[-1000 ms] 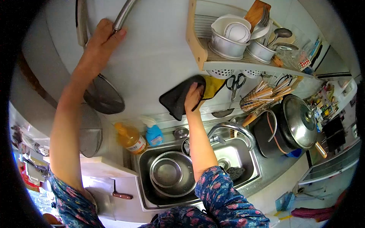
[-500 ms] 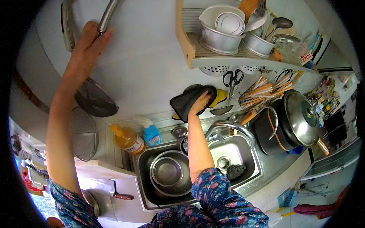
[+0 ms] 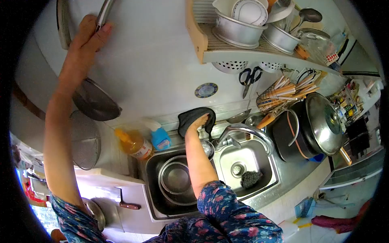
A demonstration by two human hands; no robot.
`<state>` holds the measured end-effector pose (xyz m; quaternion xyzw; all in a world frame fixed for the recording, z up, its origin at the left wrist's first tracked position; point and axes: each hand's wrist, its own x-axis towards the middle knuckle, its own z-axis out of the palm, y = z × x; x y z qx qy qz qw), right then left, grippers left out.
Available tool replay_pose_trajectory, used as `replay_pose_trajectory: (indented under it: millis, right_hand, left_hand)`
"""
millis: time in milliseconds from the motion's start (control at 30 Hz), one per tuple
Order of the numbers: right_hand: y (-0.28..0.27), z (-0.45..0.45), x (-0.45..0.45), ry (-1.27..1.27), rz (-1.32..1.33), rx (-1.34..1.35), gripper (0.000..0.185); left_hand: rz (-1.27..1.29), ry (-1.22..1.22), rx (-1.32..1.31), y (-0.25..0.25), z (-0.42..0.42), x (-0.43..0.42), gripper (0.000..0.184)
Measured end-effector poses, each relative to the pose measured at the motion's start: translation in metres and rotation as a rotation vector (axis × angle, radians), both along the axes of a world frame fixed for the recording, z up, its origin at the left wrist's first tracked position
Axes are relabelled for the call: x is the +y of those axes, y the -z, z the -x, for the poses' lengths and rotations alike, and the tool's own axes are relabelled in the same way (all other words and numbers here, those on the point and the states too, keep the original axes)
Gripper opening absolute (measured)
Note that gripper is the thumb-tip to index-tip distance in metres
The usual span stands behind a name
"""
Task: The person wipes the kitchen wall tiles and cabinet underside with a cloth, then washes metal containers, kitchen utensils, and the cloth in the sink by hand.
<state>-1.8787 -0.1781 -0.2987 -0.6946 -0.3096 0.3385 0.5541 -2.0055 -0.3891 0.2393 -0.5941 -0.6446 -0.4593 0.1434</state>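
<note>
At the upper left my left hand [image 3: 87, 38] is closed around hanging utensils, by a metal handle [image 3: 105, 14]; a dark strainer [image 3: 96, 101] hangs below the wrist. My right hand [image 3: 197, 122] presses a black cloth [image 3: 189, 118] to the lower wall behind the sink, with its fingers partly on the cloth. The faucet [image 3: 251, 130] is just right of that hand. An orange bottle [image 3: 135, 145] and a blue spray bottle [image 3: 161, 138] stand to its left. A round sticker [image 3: 206, 90] shows on the wall above the cloth.
Metal bowls [image 3: 176, 178] lie in the left basin, a dark scrubber [image 3: 251, 179] in the right. A shelf [image 3: 198, 36] with pots juts out at the top. Scissors [image 3: 249, 81], a chopstick basket [image 3: 271, 99] and a lidded pot [image 3: 323, 123] are at the right; a knife [image 3: 129, 205] lies lower left.
My right hand and the cloth have moved down the wall to the ledge behind the sink, uncovering the round sticker. The view has shifted slightly; my left hand keeps its hold.
</note>
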Motion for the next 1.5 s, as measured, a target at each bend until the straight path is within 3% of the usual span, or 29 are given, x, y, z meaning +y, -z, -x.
replay_pose_trajectory:
  millis: [67, 133, 200, 233, 267, 333, 467, 567, 633, 667, 700, 733, 833, 967, 1000, 1067, 1100, 1167, 1267, 1333, 1400, 1500]
  right_hand:
    - [-0.041, 0.005, -0.024, -0.054, -0.018, 0.665, 0.043]
    - [-0.080, 0.001, -0.046, -0.110, -0.081, 1.212, 0.043]
    - [-0.141, -0.008, -0.080, -0.335, -0.195, 1.542, 0.043]
    - [-0.164, -0.012, -0.093, -0.500, -0.269, 1.687, 0.042]
    - [-0.151, -0.005, -0.093, -0.666, -0.319, 1.681, 0.041]
    - [-0.111, 0.020, -0.084, -0.996, -0.423, 1.639, 0.039]
    - [-0.170, 0.019, -0.121, -1.055, -0.192, 0.576, 0.037]
    - [-0.181, 0.028, -0.128, -0.925, -0.067, -0.244, 0.032]
    - [-0.140, 0.043, -0.101, -0.711, -0.069, -0.828, 0.024]
    - [-0.132, 0.050, -0.093, -0.584, -0.071, -1.112, 0.021]
    - [-0.177, 0.035, -0.109, -0.556, 0.082, -1.210, 0.022]
    - [-0.156, 0.036, -0.100, -0.449, 0.144, -1.231, 0.025]
    - [-0.079, 0.030, -0.053, -0.245, 0.300, -1.198, 0.038]
    - [-0.130, -0.024, -0.031, -0.228, 0.333, -0.645, 0.027]
    - [-0.138, -0.033, -0.028, -0.205, 0.264, -0.458, 0.024]
    - [-0.102, -0.032, -0.002, -0.122, -0.031, 0.004, 0.039]
    - [-0.128, -0.035, -0.014, -0.093, -0.102, 0.018, 0.044]
    - [-0.207, -0.055, -0.050, -0.139, -0.311, 0.359, 0.050]
    - [-0.260, -0.040, -0.074, -0.126, -0.608, -0.031, 0.049]
    - [-0.297, -0.042, -0.083, -0.295, -0.800, -0.204, 0.052]
    - [-0.341, -0.045, -0.083, -0.278, -1.054, -0.432, 0.049]
    - [-0.369, -0.054, -0.063, -0.323, -1.028, -0.583, 0.037]
  left_hand:
    - [0.029, -0.011, -0.005, 0.001, 0.003, 0.002, 0.034]
    - [0.116, -0.025, 0.004, -0.001, 0.023, 0.003, 0.050]
    - [0.184, -0.053, 0.010, -0.005, 0.025, 0.002, 0.059]
    - [0.170, -0.037, 0.015, -0.006, 0.022, 0.001, 0.052]
    - [0.156, -0.021, 0.019, -0.007, 0.020, 0.000, 0.045]
    - [0.038, 0.087, 0.033, -0.004, 0.010, 0.003, 0.031]
    - [0.032, 0.061, 0.025, -0.006, 0.003, 0.001, 0.030]
    - [0.123, 0.037, 0.011, -0.008, 0.005, 0.000, 0.036]
    - [0.308, -0.062, -0.017, -0.013, 0.015, -0.001, 0.066]
    - [0.223, -0.022, -0.004, -0.012, 0.011, -0.002, 0.050]
    - [0.134, 0.018, 0.009, -0.009, 0.003, -0.002, 0.036]
    - [0.041, 0.058, 0.023, -0.007, -0.001, -0.001, 0.030]
    - [0.091, 0.060, -0.004, -0.007, 0.008, 0.001, 0.030]
    - [0.081, 0.078, -0.022, -0.007, 0.006, 0.001, 0.030]
    - [0.081, 0.084, -0.014, -0.007, 0.008, 0.000, 0.031]
    - [0.071, 0.076, 0.013, -0.006, 0.007, 0.000, 0.031]
    - [0.062, 0.061, 0.027, -0.006, 0.003, -0.001, 0.031]
    - [0.044, 0.053, 0.019, -0.004, -0.003, -0.002, 0.030]
    - [0.064, 0.047, -0.026, -0.004, -0.002, -0.001, 0.034]
    - [0.171, 0.005, -0.038, -0.007, 0.014, -0.001, 0.054]
    - [0.170, 0.035, 0.004, -0.010, 0.012, 0.000, 0.032]
    - [0.097, 0.094, 0.107, -0.009, 0.011, 0.004, 0.029]
